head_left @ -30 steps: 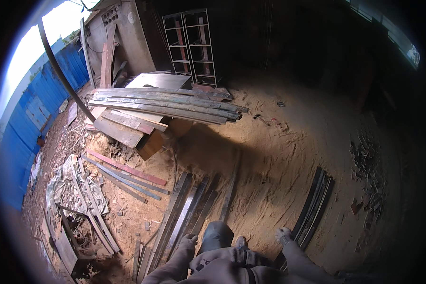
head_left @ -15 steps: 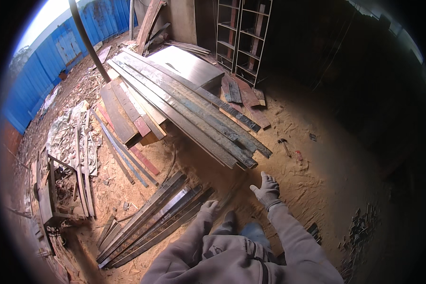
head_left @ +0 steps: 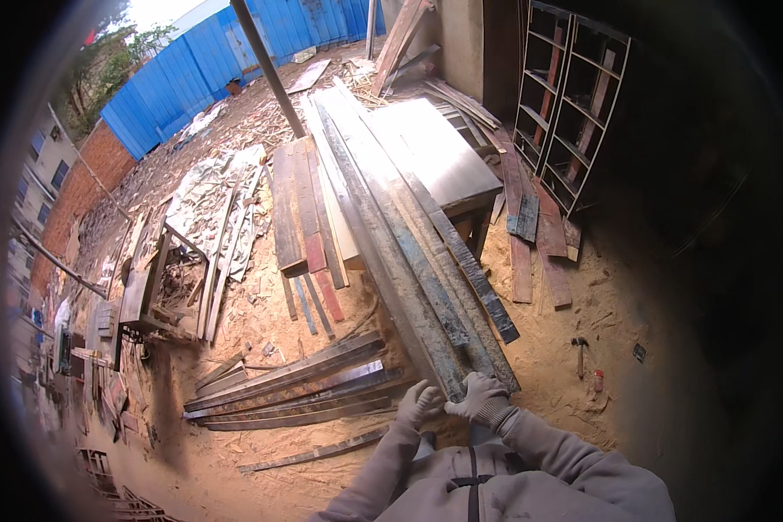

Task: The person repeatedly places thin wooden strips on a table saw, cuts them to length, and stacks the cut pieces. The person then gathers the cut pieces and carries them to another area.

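Observation:
Long weathered planks [head_left: 391,209] lie in a stack, their near ends pointing toward me. My right hand [head_left: 485,398], in a pale grey work glove, is closed over the near end of a blue-stained plank [head_left: 422,283], its thumb below the edge. Just left of that end is my left hand [head_left: 418,404], gloved alike. Its fingers are bent but apart, with nothing visible between them; whether they touch the wood I cannot tell.
A pale flat-topped table [head_left: 431,143] stands behind the stack. Several dark boards [head_left: 300,383] lie on the sawdust at left. A hammer [head_left: 580,357] lies at right. Farther off are a metal rack [head_left: 570,96], a wooden frame [head_left: 143,278] and a blue fence [head_left: 209,70].
I have moved up to the stack, and my view has turned. The right hand, earlier open in the air, now grips a plank end. My left hand has come close beside it.

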### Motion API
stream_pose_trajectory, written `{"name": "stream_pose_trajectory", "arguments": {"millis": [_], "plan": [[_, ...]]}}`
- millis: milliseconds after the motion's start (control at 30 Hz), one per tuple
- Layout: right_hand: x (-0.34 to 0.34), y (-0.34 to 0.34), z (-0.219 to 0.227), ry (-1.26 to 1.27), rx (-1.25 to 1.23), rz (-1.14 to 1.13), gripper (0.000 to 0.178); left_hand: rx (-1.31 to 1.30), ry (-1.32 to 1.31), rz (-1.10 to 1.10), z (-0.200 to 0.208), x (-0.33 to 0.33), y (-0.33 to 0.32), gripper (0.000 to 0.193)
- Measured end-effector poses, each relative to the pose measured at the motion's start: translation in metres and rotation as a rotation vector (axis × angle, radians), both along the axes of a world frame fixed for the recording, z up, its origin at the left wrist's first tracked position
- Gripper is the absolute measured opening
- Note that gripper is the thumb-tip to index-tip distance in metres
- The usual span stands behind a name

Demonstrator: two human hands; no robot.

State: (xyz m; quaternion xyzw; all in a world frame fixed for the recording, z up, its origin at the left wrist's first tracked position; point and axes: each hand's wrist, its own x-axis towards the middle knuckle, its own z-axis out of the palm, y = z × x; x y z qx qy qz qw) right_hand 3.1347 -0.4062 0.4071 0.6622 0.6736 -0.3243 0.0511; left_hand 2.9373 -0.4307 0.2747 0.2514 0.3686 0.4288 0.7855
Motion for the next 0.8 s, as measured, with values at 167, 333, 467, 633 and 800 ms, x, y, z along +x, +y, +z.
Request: {"name": "stream_pose_trajectory", "arguments": {"millis": [167,333,467,633,800], "plan": [[0.062,0.037,0.02,0.563,-0.201,0.172,0.064,-0.52,-0.529,0.112,0.039,0.07,0.029,0.049],[0.08,0.132,-0.063,0.036,0.416,0.046,0.085,-0.429,-0.003,0.337,0.061,0.085,0.026,0.045],[0.034,0.175,-0.104,-0.17,0.543,0.175,0.1,-0.452,0.129,0.353,0.076,0.077,-0.004,0.049],[0.029,0.196,-0.092,0.48,-0.228,-0.018,0.072,-0.428,0.104,0.325,0.09,0.055,-0.03,0.058],[0.052,0.166,-0.063,1.608,-0.909,-0.45,0.016,-0.431,0.019,0.212,0.087,0.041,-0.031,0.074]]}}
